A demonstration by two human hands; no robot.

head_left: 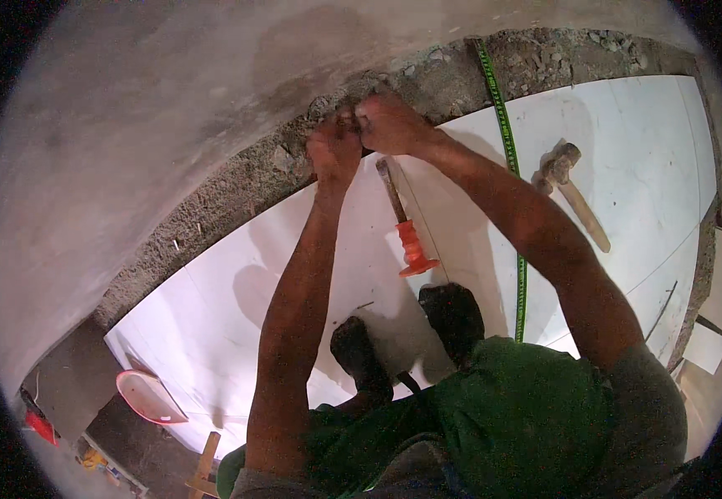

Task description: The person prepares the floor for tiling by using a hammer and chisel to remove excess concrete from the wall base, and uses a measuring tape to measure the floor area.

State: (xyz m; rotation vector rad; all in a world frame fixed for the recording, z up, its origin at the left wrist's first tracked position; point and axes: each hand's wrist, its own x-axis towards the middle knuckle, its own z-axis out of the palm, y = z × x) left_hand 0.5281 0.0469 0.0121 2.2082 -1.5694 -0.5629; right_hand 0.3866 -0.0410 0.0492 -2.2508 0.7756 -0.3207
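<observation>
Side by side, my left hand (334,151) and my right hand (391,125) reach down into the strip of rubble (203,218) between the wall and the white tiles. Fingers on both are curled, and their tips nearly meet; whatever they may grip is hidden. Just below them a chisel (409,241) with an orange-red guarded handle lies on the tile floor (361,224), its steel end toward the rubble. Right of my right forearm, a green tape measure (506,137) runs from the rubble across the tiles. Beyond it rests a hammer (576,193) with a wooden handle.
The wall (170,100) rises along the far side. My shoes (452,320) stand on the tiles below the chisel. A white scoop-like basin (150,397) with a red rim sits at the lower left, near a wooden piece (205,464). Loose stones (284,158) lie in the rubble.
</observation>
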